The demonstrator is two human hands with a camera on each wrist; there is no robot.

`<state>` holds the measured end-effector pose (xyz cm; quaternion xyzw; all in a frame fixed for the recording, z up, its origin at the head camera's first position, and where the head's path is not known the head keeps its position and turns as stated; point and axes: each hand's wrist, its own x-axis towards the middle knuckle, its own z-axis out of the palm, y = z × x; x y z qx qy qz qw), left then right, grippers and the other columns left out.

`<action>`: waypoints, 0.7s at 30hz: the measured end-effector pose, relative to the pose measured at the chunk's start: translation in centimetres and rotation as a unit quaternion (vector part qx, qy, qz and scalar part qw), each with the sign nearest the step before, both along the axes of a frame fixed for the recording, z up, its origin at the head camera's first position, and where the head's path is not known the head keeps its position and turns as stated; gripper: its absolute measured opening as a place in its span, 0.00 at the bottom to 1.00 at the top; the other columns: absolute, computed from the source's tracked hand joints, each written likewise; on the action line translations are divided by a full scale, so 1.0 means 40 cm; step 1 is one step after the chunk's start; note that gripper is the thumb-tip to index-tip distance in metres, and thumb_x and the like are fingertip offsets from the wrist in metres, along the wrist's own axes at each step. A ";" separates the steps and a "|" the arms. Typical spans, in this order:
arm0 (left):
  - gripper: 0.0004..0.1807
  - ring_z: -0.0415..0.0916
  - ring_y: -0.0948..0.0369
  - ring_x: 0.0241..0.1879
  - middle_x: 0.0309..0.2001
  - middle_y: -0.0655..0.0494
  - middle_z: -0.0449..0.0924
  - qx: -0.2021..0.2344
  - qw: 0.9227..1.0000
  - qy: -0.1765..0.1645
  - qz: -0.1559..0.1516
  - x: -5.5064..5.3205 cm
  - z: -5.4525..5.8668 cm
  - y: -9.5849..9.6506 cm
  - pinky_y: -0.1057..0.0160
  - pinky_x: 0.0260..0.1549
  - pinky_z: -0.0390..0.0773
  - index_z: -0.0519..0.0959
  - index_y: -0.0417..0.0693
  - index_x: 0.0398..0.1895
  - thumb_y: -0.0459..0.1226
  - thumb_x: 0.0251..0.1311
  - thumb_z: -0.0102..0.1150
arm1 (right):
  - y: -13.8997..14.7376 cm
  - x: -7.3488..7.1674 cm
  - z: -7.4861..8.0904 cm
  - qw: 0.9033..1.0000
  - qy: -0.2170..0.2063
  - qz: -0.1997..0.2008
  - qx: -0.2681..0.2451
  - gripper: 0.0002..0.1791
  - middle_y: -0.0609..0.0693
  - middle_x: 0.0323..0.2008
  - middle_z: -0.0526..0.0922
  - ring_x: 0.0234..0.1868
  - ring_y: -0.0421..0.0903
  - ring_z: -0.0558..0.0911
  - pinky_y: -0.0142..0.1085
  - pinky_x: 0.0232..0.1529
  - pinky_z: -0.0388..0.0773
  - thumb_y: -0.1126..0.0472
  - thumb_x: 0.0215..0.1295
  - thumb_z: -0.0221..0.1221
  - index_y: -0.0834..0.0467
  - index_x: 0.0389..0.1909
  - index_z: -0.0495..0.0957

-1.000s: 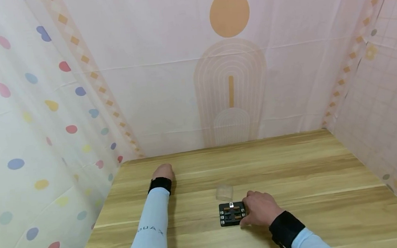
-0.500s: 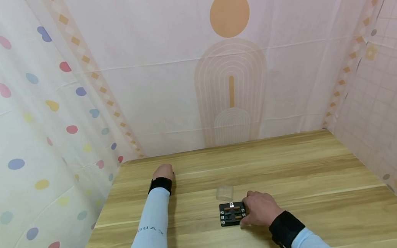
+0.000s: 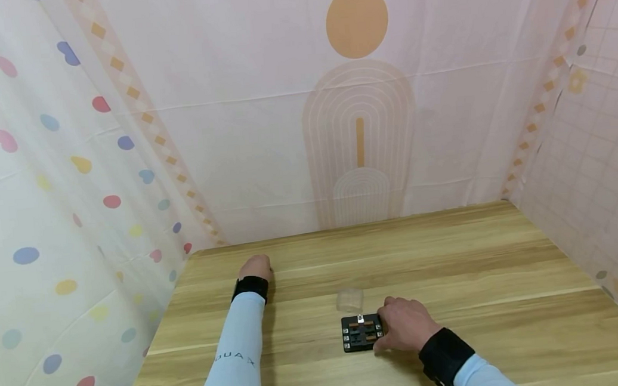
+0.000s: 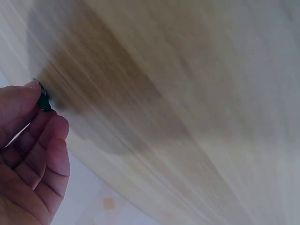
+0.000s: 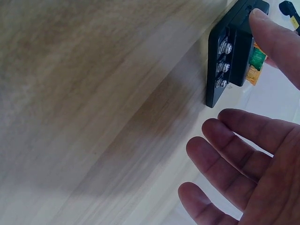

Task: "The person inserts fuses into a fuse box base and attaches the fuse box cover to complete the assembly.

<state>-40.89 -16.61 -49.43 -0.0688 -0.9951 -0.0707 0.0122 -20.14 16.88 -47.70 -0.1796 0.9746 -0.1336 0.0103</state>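
On the wooden table lies a black fuse block (image 3: 360, 333) with metal screw terminals along its sides. Orange and green blade fuses (image 5: 256, 58) stand up from it in the right wrist view. My right hand (image 3: 406, 325) holds the block at its right end, thumb and index finger at opposite corners; the other fingers are spread apart. Away to the left, my left hand (image 3: 255, 268) is low over the table. Its thumb and fingertips pinch a small green blade fuse (image 4: 44, 99) in the left wrist view, mostly covered by the fingers.
A clear plastic cover (image 3: 350, 299) lies just behind the fuse block. The wooden table (image 3: 453, 249) meets a patterned curtain (image 3: 263, 160) at the back, with more curtain on both sides.
Both hands keep almost the same place; the left hand shifts very slightly to the right. The fuse block and clear cover have not moved.
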 end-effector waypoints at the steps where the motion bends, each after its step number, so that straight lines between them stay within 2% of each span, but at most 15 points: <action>1: 0.08 0.77 0.56 0.28 0.27 0.50 0.81 0.002 1.000 -0.002 0.003 0.003 0.005 0.002 0.54 0.30 0.80 0.80 0.42 0.22 0.28 0.58 0.59 | 0.000 0.000 0.000 1.000 0.000 0.000 0.000 0.25 0.47 0.29 0.75 0.27 0.44 0.71 0.41 0.27 0.72 0.40 0.40 0.76 0.54 0.25 0.78; 5: 0.07 0.76 0.57 0.27 0.26 0.50 0.80 0.007 1.000 -0.007 0.011 0.013 0.019 0.006 0.55 0.30 0.80 0.80 0.41 0.22 0.27 0.57 0.60 | -0.001 0.002 0.001 1.000 0.002 0.001 -0.002 0.25 0.46 0.29 0.74 0.26 0.43 0.70 0.41 0.27 0.72 0.40 0.40 0.76 0.53 0.24 0.77; 10: 0.07 0.76 0.57 0.28 0.27 0.50 0.81 0.007 1.000 0.001 0.013 0.011 0.014 0.000 0.55 0.31 0.80 0.80 0.42 0.22 0.27 0.56 0.60 | -0.003 0.003 0.001 1.000 0.003 0.002 -0.005 0.26 0.47 0.29 0.75 0.26 0.43 0.70 0.41 0.26 0.72 0.40 0.39 0.77 0.55 0.27 0.80; 17: 0.08 0.77 0.55 0.29 0.27 0.49 0.81 0.007 1.000 0.010 0.000 0.013 0.014 -0.002 0.53 0.33 0.80 0.80 0.42 0.22 0.25 0.55 0.60 | -0.007 0.005 0.007 1.000 0.002 0.000 -0.003 0.29 0.49 0.30 0.76 0.27 0.44 0.72 0.43 0.28 0.74 0.40 0.39 0.77 0.59 0.34 0.84; 21: 0.07 0.79 0.53 0.33 0.30 0.48 0.83 -0.001 1.000 0.016 -0.010 0.016 0.016 -0.002 0.53 0.37 0.80 0.80 0.42 0.24 0.24 0.55 0.60 | -0.008 0.005 0.006 1.000 0.008 0.001 -0.001 0.29 0.49 0.30 0.77 0.27 0.44 0.72 0.43 0.28 0.74 0.40 0.39 0.77 0.58 0.33 0.83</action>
